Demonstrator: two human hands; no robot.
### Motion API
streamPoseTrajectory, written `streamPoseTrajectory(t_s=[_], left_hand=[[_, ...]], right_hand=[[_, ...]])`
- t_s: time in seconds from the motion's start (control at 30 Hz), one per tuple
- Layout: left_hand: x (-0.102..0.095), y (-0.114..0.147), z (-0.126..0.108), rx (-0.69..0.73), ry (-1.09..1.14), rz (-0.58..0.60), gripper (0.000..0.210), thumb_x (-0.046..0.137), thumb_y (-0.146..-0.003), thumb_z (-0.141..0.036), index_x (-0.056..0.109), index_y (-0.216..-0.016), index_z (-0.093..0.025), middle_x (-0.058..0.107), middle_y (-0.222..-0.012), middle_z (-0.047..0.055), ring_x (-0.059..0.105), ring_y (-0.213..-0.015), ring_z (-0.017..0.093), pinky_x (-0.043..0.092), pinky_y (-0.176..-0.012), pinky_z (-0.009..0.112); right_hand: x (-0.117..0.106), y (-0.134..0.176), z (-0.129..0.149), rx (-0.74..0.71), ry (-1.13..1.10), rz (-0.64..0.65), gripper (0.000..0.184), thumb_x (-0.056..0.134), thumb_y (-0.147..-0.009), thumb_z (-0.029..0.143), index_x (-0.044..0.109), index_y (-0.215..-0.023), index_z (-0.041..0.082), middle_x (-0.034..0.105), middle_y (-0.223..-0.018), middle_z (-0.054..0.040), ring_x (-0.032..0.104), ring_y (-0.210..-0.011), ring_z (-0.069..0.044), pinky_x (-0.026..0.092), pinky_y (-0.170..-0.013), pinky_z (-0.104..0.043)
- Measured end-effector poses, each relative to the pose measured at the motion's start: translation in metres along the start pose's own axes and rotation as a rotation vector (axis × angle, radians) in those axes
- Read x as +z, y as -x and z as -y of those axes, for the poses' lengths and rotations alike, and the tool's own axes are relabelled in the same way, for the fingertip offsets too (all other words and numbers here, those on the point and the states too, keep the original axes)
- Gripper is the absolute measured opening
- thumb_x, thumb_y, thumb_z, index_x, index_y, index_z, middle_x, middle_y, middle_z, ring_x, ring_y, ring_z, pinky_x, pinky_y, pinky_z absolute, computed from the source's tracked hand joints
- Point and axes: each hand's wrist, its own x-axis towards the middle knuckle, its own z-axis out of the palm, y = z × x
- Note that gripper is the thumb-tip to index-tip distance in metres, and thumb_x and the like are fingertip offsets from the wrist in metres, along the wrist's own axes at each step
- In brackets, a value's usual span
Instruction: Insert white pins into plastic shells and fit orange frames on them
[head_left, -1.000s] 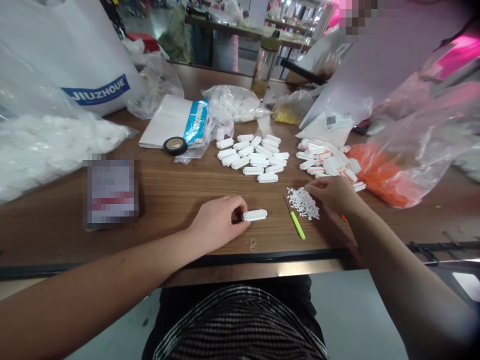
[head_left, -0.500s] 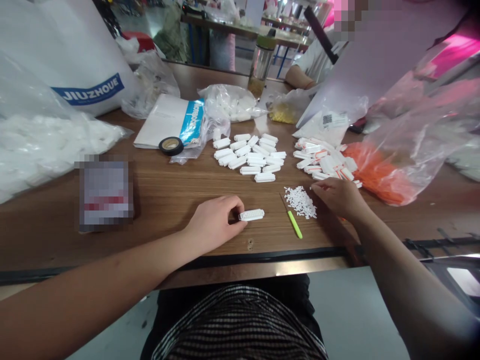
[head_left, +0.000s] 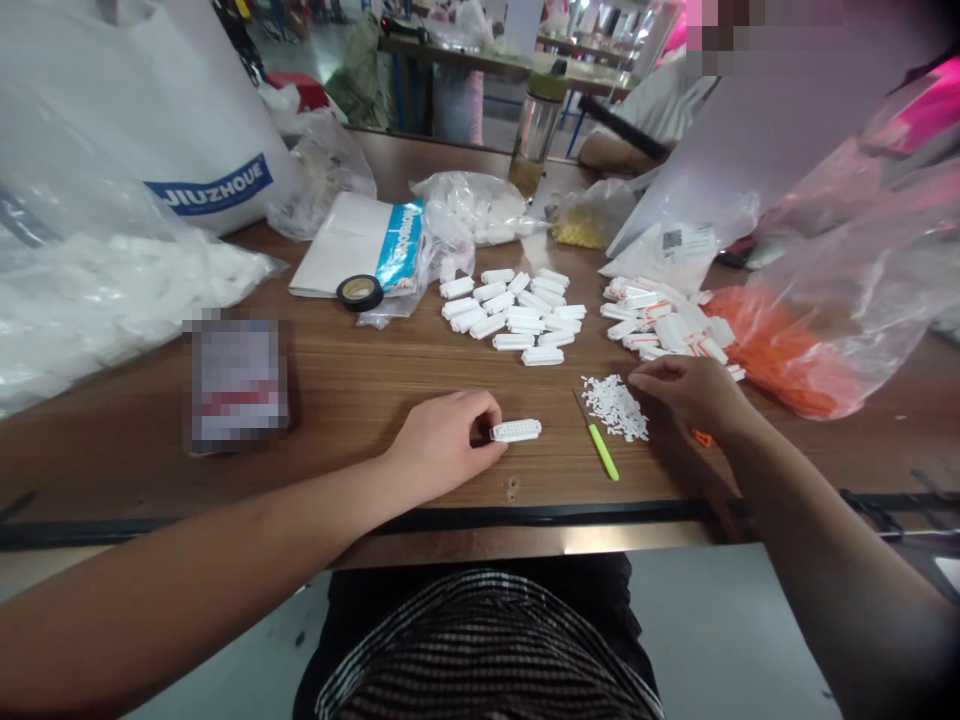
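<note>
- The left hand (head_left: 442, 445) is pinching one end of a white ribbed plastic block (head_left: 515, 431), which is lying flat on the wooden counter (head_left: 352, 390).
- The right hand (head_left: 690, 392) is resting with fingers curled, empty, touching the far edge of a pile of tiny white pins (head_left: 615, 408).
- A green-handled pick (head_left: 600, 450) is lying between the block and that pile.
- Beyond the block, a cluster of white blocks (head_left: 517, 315) is sitting.

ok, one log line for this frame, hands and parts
left hand: pinching white connector flat on table | right hand: fingers at small white pin pile | green-handled tool: lying between, untouched
</note>
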Motion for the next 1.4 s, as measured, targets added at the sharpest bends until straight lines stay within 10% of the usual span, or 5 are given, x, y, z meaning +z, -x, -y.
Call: streamPoseTrajectory(t_s=[0.37,1.4], left_hand=[[0.000,0.002,0.001,0.021,0.034,-0.026,0.015,0.068,-0.078,-0.034,0.061,-0.083,-0.022,0.052,-0.064,-0.004,0.048,-0.059,0.013,0.037,-0.062,0.028],[-0.004,0.002,-0.003,-0.007,0.054,0.003,0.012,0.067,-0.074,-0.028,0.061,-0.083,-0.022,0.053,-0.065,-0.004,0.050,-0.061,0.014,0.039,-0.063,0.029]], right_hand=[[0.051,0.072,0.126,-0.700,-0.240,0.288,0.010,0.060,-0.089,0.026,0.065,-0.082,0.022,0.065,-0.090,-0.0024,0.058,-0.090,-0.017,0.044,-0.086,-0.035],[0.056,0.080,0.124,-0.919,-0.007,0.099,0.017,0.057,-0.088,0.025,0.074,-0.092,0.026,0.070,-0.095,-0.0039,0.057,-0.090,-0.021,0.040,-0.081,-0.040]])
